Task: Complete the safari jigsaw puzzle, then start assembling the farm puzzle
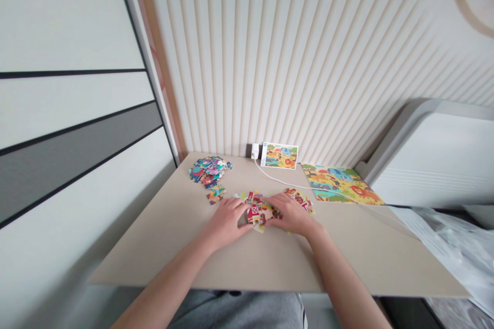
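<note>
A loose cluster of jigsaw puzzle pieces (253,214), red, yellow and white, lies on the table between my two hands. My left hand (228,219) rests at its left side, thumb and fingers apart, the fingertips touching the edge pieces. From the right, my right hand (290,214) curves around the same cluster with its thumb spread from the fingers, covering part of it. More red puzzle pieces (301,200) show just beyond the right hand. Neither hand visibly grips a single piece.
A heap of blue and purple puzzle pieces (208,168) sits at the table's back left, with a few orange-green pieces (215,194) nearby. A picture card (280,156) leans on the wall. A white cable (285,183) crosses an animal picture sheet (343,184) on the right.
</note>
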A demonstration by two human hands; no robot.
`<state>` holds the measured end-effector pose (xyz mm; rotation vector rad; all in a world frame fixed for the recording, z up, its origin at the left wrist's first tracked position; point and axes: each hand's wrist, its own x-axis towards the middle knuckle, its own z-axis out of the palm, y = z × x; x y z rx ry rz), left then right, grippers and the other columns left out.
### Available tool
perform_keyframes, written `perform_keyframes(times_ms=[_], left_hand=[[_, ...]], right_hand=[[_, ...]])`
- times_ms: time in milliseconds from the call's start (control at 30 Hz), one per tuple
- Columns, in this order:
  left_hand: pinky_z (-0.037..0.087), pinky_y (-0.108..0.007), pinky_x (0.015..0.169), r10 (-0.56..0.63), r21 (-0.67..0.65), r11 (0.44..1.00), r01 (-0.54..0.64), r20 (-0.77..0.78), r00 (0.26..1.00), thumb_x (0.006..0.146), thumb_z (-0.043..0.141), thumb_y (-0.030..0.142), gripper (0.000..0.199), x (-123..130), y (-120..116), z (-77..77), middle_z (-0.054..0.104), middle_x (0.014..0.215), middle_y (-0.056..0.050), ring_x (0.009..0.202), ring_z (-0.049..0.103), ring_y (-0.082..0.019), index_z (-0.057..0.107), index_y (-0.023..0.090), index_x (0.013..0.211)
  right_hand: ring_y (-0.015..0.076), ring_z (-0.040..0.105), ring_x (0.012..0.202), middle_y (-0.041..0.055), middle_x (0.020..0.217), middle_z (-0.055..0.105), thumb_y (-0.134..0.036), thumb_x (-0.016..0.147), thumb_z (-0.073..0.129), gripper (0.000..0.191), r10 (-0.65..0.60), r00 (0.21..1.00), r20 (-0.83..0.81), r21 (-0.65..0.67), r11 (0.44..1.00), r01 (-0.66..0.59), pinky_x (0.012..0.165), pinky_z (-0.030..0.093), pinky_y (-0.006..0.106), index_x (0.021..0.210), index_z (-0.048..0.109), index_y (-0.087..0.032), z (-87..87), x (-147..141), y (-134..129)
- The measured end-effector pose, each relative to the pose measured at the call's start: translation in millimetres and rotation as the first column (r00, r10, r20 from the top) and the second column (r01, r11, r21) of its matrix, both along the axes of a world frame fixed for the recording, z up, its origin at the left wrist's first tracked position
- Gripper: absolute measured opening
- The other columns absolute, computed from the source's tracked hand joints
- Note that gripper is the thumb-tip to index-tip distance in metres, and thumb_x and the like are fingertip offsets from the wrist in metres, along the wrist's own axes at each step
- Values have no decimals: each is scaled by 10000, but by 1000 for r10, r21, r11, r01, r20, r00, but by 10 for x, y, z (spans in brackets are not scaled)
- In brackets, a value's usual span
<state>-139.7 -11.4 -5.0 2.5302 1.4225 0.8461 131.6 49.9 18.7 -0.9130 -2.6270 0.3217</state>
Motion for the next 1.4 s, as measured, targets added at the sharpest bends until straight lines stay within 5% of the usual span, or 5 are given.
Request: perform_keyframes(times_ms=[167, 467, 700, 1033, 1400], left_hand=[[453, -454, 1027, 61, 0, 998, -61, -2, 998, 860, 774, 353, 355, -184, -238, 9, 664, 1143, -56, 1101, 607, -279, 648, 265, 1179], [465, -442, 1035, 142, -101, 986, -136, 54, 988, 889, 724, 273, 375, -282, -532, -125, 617, 1226, -54, 1159, 577, -271, 622, 288, 1249], [456, -455, 1057, 136, -110, 985, -131, 39, 990, 890, 721, 286, 381, -288, -523, -124, 606, 1241, -59, 1189, 562, -278, 628, 285, 1260], [444, -474, 1078, 100, -132, 986, -103, -23, 995, 873, 737, 370, 426, -280, -571, -25, 602, 1279, -61, 1212, 561, -290, 644, 313, 1285], [270, -519, 1241, 35, -71, 996, -49, -179, 983, 1045, 454, 538, 619, -239, -492, -107, 411, 1636, -88, 1499, 381, -289, 369, 254, 1589]], right_hand=[[279, 620, 1224, 88, 1291, 707, -507, 935, 681, 440, -30, 999, 34, 20, 999, 29, 1089, 427, 456, 1319, 684, -292, 58, 53, -6], [281, 573, 1290, 85, 1316, 696, -501, 932, 685, 486, 35, 995, 97, -13, 999, -34, 1214, 238, 530, 1373, 645, -302, 68, -78, -93], [280, 633, 1130, 88, 1126, 727, -526, 885, 727, 424, -60, 989, 135, 69, 996, 51, 1183, 259, 540, 1233, 723, -285, 53, 12, -65], [265, 629, 1161, 115, 1254, 709, -422, 1033, 538, 332, -119, 992, 37, 141, 984, 112, 1091, 389, 457, 1261, 711, -254, 19, -148, 15], [226, 659, 1155, 57, 1235, 739, -378, 1029, 566, 266, -107, 992, 66, 120, 988, 99, 1059, 433, 373, 1188, 770, -313, -116, -373, 137]])
